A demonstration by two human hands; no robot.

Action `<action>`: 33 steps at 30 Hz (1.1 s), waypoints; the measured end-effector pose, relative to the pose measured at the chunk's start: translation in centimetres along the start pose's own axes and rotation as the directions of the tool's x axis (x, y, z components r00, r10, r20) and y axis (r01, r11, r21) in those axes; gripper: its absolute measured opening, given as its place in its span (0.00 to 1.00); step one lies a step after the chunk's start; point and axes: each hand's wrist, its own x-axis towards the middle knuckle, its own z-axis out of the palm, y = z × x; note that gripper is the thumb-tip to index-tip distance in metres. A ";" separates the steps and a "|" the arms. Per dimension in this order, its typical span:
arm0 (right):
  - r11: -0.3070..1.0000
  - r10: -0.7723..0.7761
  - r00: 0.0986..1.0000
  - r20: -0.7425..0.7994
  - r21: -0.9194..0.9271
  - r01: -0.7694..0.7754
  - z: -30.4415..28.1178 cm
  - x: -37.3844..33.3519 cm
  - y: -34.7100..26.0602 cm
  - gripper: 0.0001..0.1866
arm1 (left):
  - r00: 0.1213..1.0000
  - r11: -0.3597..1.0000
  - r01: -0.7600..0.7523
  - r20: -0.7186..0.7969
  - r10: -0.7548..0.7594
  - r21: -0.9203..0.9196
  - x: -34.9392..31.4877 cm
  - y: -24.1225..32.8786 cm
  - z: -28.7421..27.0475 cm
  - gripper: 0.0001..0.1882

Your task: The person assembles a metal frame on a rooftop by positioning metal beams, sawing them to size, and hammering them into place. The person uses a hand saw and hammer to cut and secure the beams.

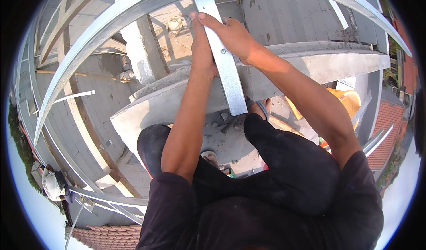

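Note:
A short galvanized steel channel slants down from a long steel rail that spans the top of the view. My left hand is closed on the channel's left edge, near its upper part. From the other side my right hand grips it, thumb lying across the top next to my left fingertips. The fingers beneath are hidden. The channel's lower end hangs free above the concrete beam's near side, close to my sandaled foot.
The grey concrete beam crosses in front of me. A rough concrete column and wooden beams stand left, above a lower floor. A yellow container is at right. Another person is at far left, near tiled roofs.

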 end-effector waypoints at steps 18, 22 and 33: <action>0.993 0.099 0.993 0.057 -0.069 -0.095 -2.2 -0.2 -0.6 0.47 | 0.975 0.955 -0.038 -0.200 0.101 0.296 1.1 -1.2 -1.1 0.47; 0.979 0.013 0.995 -0.102 -0.200 -0.033 -2.5 -0.5 0.6 0.43 | 0.967 0.946 -0.022 -0.233 0.102 0.324 2.1 -2.4 -0.9 0.47; 0.966 0.222 0.970 0.094 -0.159 -0.206 -4.2 2.4 3.7 0.62 | 0.974 0.954 0.110 -0.220 -0.048 0.278 3.1 -2.5 -1.6 0.50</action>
